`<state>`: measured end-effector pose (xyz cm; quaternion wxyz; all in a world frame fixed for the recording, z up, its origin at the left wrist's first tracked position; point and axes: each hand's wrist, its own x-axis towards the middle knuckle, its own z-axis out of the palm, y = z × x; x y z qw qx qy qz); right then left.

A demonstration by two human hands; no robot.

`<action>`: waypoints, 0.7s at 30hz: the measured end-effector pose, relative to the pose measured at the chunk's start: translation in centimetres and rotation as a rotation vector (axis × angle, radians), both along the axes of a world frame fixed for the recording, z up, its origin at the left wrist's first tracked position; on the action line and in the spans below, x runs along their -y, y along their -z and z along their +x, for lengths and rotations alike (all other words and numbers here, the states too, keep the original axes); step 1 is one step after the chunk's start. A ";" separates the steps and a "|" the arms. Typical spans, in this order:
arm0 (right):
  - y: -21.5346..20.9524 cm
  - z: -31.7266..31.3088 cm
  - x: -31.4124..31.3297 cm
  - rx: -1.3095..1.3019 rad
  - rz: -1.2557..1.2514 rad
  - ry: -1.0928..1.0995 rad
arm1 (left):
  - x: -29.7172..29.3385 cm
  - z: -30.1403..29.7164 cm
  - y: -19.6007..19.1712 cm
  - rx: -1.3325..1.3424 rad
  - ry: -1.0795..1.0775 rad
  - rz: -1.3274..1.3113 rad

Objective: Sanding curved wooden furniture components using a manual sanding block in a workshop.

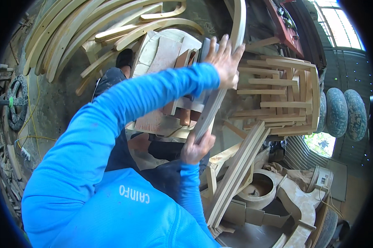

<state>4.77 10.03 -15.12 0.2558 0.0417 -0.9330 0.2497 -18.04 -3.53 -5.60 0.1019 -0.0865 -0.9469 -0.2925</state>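
Note:
A long, slightly curved wooden piece (pixel 211 108) runs from the top of the picture down towards my lap. My right hand (pixel 197 147) is closed around its near end. Farther up, my left hand (pixel 224 62) lies across the same piece with fingers stretched and spread, pressing on it. Beside the piece, on its left, stands a machine with a pale box-like body (pixel 161 56) and a dark grey upright part (pixel 203 50) close to my left hand. My left forearm covers much of the machine, so where the wood touches it cannot be made out.
Curved wooden parts (pixel 66 35) are heaped at the far left. Slatted wooden frames (pixel 285 93) are stacked to the right, with long strips (pixel 240 171) leaning nearer me. A blower-like housing (pixel 256 188) stands at lower right. A yellow cable (pixel 38 111) crosses the floor at left.

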 end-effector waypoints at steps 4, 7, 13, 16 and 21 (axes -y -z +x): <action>-4.1 -8.0 2.2 -0.044 0.038 -0.034 | 1.9 -8.7 -2.2 0.013 -0.076 0.177; -6.0 -12.7 4.7 -0.112 -0.032 -0.145 | 4.2 -14.6 -3.6 -0.013 -0.180 0.220; -6.6 -15.8 5.0 -0.158 -0.082 -0.128 | 1.3 -14.5 -9.6 0.212 -0.554 0.083; -6.7 -14.1 2.8 -0.140 -0.001 -0.070 | 2.6 -13.2 -6.3 0.088 -0.101 0.332; -4.7 -6.9 1.5 -0.002 0.035 -0.091 | 2.1 -9.7 0.4 0.122 -0.147 0.105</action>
